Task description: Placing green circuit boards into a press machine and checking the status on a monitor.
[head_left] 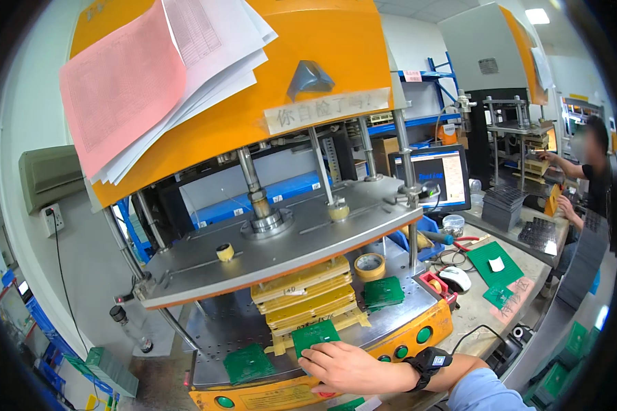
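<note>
My right hand (pixel 353 366) comes in from the lower right, wearing a black band with a small square device on the wrist. Its fingers are bent over the near edge of a green circuit board (pixel 315 334), which lies at the front of a stacked yellow fixture (pixel 308 294) in the press. Another green board (pixel 249 364) rests on the metal press bed to the left. A small pile of green boards (pixel 384 293) sits right of the fixture. Below my hand, part of a green board (pixel 348 405) shows at the picture's lower edge. My left hand is out of view.
The press's thick metal plate (pixel 281 246) hangs over the fixture on steel posts. Green buttons (pixel 424 335) line the orange front panel. Tape (pixel 369 266), a mouse (pixel 454 279) and a monitor (pixel 432 178) stand right. A co-worker (pixel 593 171) works at another press.
</note>
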